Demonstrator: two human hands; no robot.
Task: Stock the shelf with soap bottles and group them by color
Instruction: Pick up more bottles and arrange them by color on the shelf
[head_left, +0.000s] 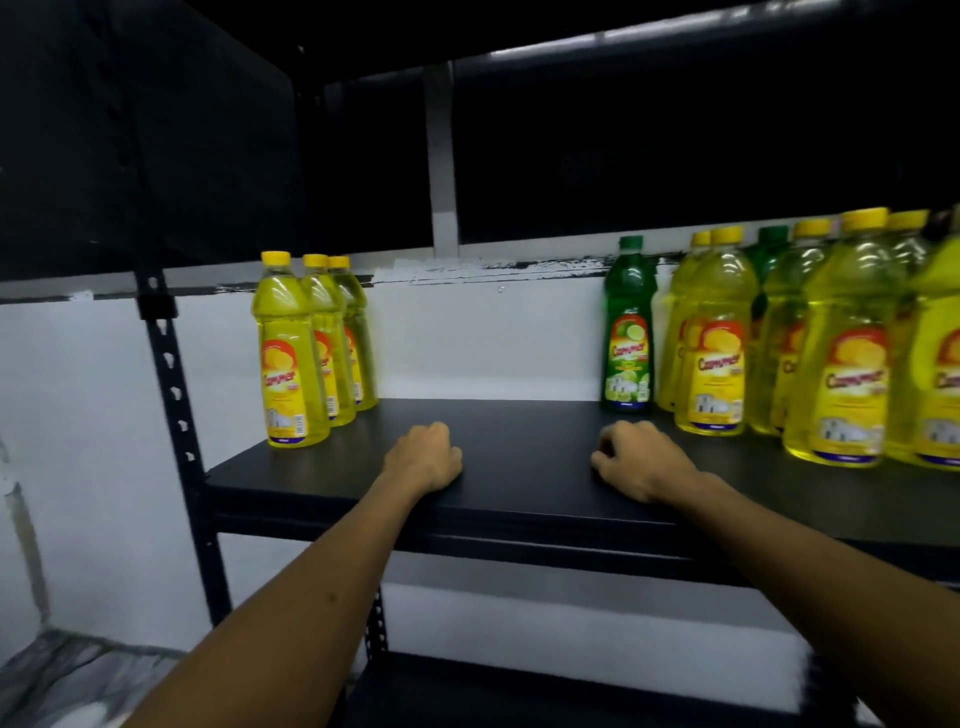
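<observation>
Three yellow soap bottles stand in a row running front to back at the left end of the black shelf. A green soap bottle stands right of the middle, at the left edge of a crowd of several yellow bottles. A second green bottle shows behind that crowd. My left hand and my right hand rest on the shelf's front part, fingers curled, holding nothing. The right hand lies just in front of the green bottle, not touching it.
A black perforated upright carries the shelf at the left. A white wall stands behind the bottles. A dark shelf board hangs above. Another shelf level lies below. Bare shelf surface stretches between the two bottle groups.
</observation>
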